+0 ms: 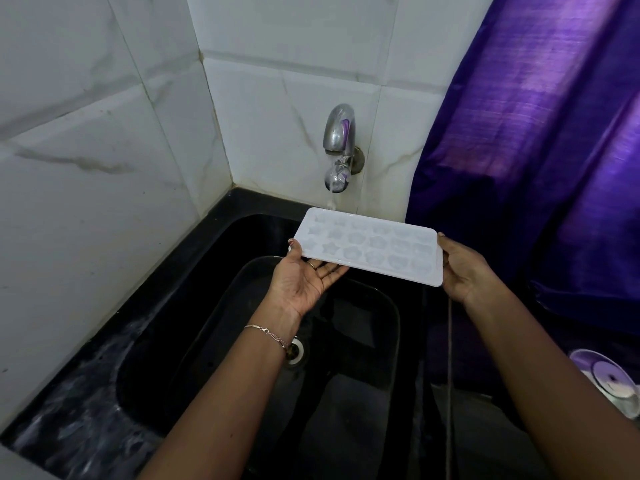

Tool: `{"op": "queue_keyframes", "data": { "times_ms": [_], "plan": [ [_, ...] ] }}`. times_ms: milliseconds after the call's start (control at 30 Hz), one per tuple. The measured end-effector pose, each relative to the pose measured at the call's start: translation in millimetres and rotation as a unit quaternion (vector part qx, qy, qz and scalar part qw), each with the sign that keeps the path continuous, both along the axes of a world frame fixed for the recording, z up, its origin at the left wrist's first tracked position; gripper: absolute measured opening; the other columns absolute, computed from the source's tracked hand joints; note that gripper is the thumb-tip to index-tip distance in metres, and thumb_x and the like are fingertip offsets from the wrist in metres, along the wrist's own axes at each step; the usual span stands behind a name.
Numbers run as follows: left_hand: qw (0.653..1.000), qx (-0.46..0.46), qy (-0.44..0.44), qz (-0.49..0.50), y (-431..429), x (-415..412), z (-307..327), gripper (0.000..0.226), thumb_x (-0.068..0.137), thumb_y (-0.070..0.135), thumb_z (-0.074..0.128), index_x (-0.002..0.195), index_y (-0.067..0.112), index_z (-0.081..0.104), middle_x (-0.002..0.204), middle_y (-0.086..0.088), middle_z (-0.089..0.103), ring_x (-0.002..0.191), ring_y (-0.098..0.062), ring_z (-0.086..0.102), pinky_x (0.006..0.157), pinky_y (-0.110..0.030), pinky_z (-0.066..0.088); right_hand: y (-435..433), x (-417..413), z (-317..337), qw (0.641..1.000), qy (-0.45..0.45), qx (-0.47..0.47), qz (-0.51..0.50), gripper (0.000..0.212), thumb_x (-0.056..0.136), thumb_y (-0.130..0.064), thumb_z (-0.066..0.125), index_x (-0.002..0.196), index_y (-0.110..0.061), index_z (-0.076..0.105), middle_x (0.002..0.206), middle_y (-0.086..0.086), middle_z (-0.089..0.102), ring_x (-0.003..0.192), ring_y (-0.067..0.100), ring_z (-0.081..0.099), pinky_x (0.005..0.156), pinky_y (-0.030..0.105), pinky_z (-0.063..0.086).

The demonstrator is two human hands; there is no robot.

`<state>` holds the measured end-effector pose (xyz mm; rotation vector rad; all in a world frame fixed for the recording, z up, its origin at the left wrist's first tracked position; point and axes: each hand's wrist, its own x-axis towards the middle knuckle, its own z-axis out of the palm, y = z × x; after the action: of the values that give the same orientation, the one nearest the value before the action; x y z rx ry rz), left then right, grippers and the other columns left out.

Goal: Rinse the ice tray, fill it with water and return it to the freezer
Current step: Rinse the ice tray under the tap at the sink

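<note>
Fingers [329, 270] of the left hand [301, 282] lie straight and close together, palm up, beneath the left end of the ice tray [370, 249]. The thumb stands against the tray's short left edge, and a thin ring shows on one finger. The right hand [464, 268] holds the opposite end, its thumb laid along the right rim. Its other fingers are hidden under the tray, so how they are spread cannot be told.

The white, translucent tray is held in the air over the black sink [388, 327], roughly level, with its star, flower and heart moulds facing up. Its far left corner sits directly below the steel wall tap [339, 140], and a thin stream of water [331, 202] falls from the spout onto that corner.

A chain bracelet [268, 336] circles the left wrist, above the sink's drain [294, 351]. White marble-patterned tiles [104, 168] cover the walls on the left and behind the tap. A purple curtain [536, 133] hangs on the right. Below it a shiny round steel item [609, 379] rests near the frame's edge; what it is cannot be made out. The dark desk [69, 427] borders the sink on the left.
</note>
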<state>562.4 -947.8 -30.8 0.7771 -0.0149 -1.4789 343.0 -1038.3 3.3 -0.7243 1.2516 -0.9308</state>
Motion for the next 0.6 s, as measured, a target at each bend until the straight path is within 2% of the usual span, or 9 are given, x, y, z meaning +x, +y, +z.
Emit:
{"op": "queue_keyframes", "data": {
  "times_ms": [100, 267, 467, 533, 600],
  "plan": [
    [1.000, -0.002, 0.002, -0.006, 2, -5, 1, 0.056, 0.099, 0.051, 0.033, 0.131, 0.008, 0.047, 0.118, -0.022, 0.063, 0.101, -0.040, 0.063, 0.074, -0.050, 0.053, 5, -6, 4, 1.000, 0.009, -0.005, 0.004, 0.018, 0.097, -0.020, 0.055, 0.102, -0.008, 0.067, 0.106, 0.010, 0.070, 0.086, 0.023, 0.068, 0.074, 0.041, 0.057],
    [1.000, -0.002, 0.010, -0.009, 11, -10, 4, 0.052, 0.100, 0.051, 0.032, 0.123, 0.008, 0.051, 0.117, -0.022, 0.064, 0.102, -0.040, 0.062, 0.077, -0.051, 0.051, 13, -13, 5, 1.000, 0.014, -0.006, -0.001, 0.021, 0.098, -0.022, 0.053, 0.105, -0.009, 0.068, 0.099, 0.007, 0.071, 0.082, 0.021, 0.069, 0.061, 0.034, 0.055],
    [1.000, -0.003, 0.011, -0.008, 32, -5, 1, 0.051, 0.099, 0.051, 0.033, 0.120, 0.008, 0.053, 0.120, -0.022, 0.063, 0.106, -0.041, 0.061, 0.080, -0.052, 0.051, 23, -11, -1, 1.000, 0.023, 0.000, -0.003, 0.029, 0.097, -0.025, 0.054, 0.118, -0.011, 0.067, 0.112, 0.010, 0.071, 0.099, 0.026, 0.069, 0.073, 0.040, 0.058],
    [1.000, -0.002, 0.006, -0.005, 41, 1, -2, 0.051, 0.099, 0.051, 0.034, 0.121, 0.009, 0.053, 0.120, -0.022, 0.064, 0.107, -0.041, 0.062, 0.080, -0.052, 0.052, 26, -6, 0, 0.999, 0.033, -0.005, -0.002, 0.023, 0.094, -0.024, 0.059, 0.109, -0.009, 0.069, 0.104, 0.009, 0.072, 0.087, 0.021, 0.070, 0.072, 0.037, 0.057],
    [1.000, 0.001, 0.004, 0.001, 52, 8, -5, 0.051, 0.099, 0.050, 0.033, 0.122, 0.009, 0.053, 0.120, -0.022, 0.064, 0.108, -0.041, 0.062, 0.080, -0.052, 0.052, 30, 3, 4, 0.998, 0.059, -0.014, 0.004, 0.016, 0.092, -0.022, 0.063, 0.099, -0.010, 0.069, 0.090, 0.004, 0.070, 0.073, 0.013, 0.067, 0.067, 0.029, 0.052]
  ]
}}
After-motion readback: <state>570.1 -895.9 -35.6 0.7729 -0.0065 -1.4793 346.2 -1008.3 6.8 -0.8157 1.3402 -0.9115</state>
